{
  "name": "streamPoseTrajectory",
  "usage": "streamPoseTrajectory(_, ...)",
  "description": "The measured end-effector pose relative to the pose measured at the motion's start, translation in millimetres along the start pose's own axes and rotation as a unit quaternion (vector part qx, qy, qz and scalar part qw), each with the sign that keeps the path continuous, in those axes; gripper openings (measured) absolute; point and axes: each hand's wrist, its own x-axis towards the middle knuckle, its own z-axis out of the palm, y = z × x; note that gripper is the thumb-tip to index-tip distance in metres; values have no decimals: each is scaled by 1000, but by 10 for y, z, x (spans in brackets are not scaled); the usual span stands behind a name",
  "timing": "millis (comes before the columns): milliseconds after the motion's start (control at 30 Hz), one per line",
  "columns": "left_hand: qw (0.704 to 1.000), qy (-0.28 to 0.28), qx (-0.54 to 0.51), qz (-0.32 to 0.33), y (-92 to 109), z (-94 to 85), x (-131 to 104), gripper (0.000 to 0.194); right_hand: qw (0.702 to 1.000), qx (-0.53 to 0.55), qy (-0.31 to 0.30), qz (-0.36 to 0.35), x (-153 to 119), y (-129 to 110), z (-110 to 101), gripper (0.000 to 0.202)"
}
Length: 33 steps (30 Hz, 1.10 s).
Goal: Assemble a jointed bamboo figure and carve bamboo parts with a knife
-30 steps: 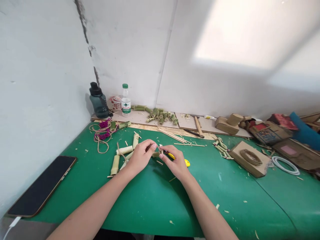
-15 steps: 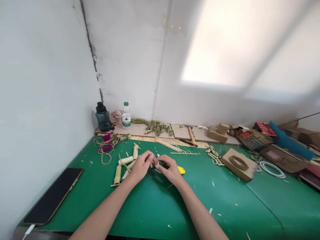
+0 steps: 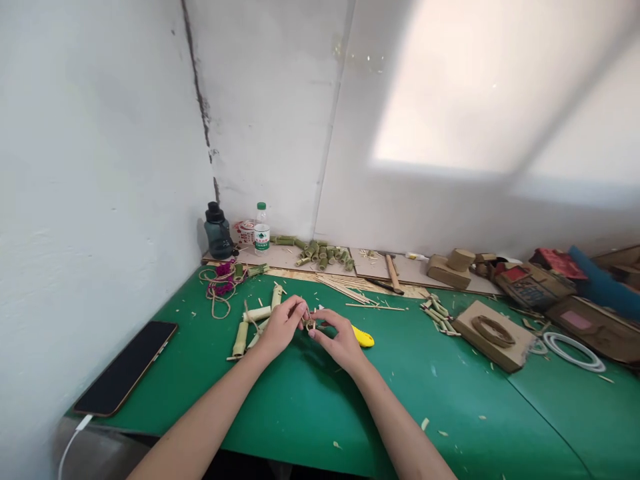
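Between my two hands, just above the green tabletop, is a small bamboo piece (image 3: 311,325) with its hollow end showing. My left hand (image 3: 283,328) pinches it from the left with thumb and forefinger. From the right, the fingertips of my right hand (image 3: 339,339) close on the same piece; fingers cover much of it. A yellow-handled cutter (image 3: 363,337) lies by my right hand, its front part hidden. Beside my left hand lie joined pale bamboo tubes (image 3: 241,339) with thin sticks and twine, partly behind that hand.
Cut bamboo pieces (image 3: 325,255), a hammer (image 3: 393,273) and thin sticks (image 3: 350,291) lie at the back. Short bamboo bits (image 3: 438,313) and a cardboard block (image 3: 493,357) with coiled cord are right. A phone (image 3: 127,367), bottles (image 3: 261,233) and purple yarn (image 3: 223,280) are left.
The view has shifted, so the scene sits farther right in the picture. Both hands stay together at the bamboo piece, whose hollow end now shows more plainly.
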Motion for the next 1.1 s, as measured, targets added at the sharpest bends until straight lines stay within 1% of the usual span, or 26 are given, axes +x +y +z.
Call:
streamPoseTrajectory(133,1000,-6,13,-3,23,0,-11,40,1000,1,15,-4,-9,19,13,26)
streamPoseTrajectory(433,999,-2,41,-8,84,-35,-26,41,1000,1,12,-12,-2,-23,33,28)
streamPoseTrajectory(600,1000,0,13,-15,44,-32,-17,37,1000,-7,9,-24,0,-30,45,31)
streamPoseTrajectory(767,1000,-3,-20,-22,42,-34,-23,35,999,-21,21,-36,-1,-27,59,32)
streamPoseTrajectory(900,998,-8,-49,-33,47,-38,-28,36,998,-21,33,-38,1,-22,49,43)
streamPoseTrajectory(1100,998,-1,-46,-32,28,-46,-32,35,999,-36,20,-16,6,-6,35,53)
